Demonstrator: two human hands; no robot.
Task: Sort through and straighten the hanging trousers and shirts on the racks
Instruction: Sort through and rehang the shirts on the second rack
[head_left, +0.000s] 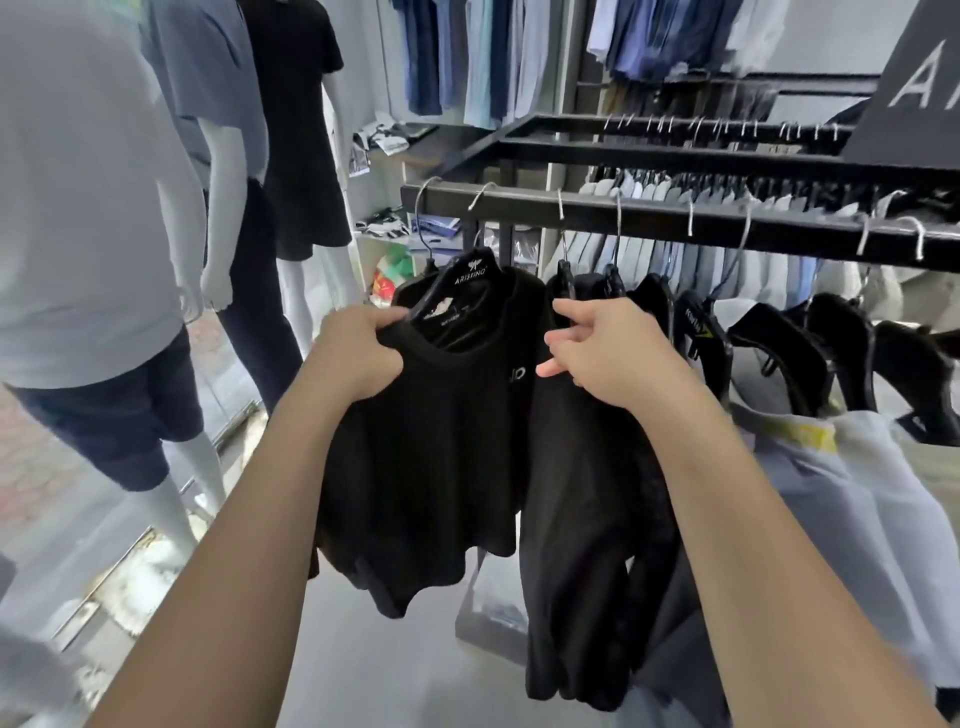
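The head camera shows the person's left hand (358, 353) gripping the left shoulder of a black cloth shirt (441, 441). Its fingers are curled tight round the cloth near the neck. This shirt hangs on a black plastic hanger with white letters (470, 273), at the near end of the long black metal rail (649, 218). The right hand (608, 353) has its fingers curled too. It seems to hold the shoulder of a second black shirt (587, 519), which hangs just beside the first, touching it.

To do this step well, the right hand should probably keep the second shirt to the side, so there is room. Then the left hand can pull the first shirt flat on its hanger, with the neck in the middle. A soft tug looks safer, as a hard one could slip the shirt off.

Counting: two hands, two black shirts in full sight, one near rail, about eight silver wire hooks (618, 218) on it (blur makes this unsure), and three white shop dummies (218, 171) on the left
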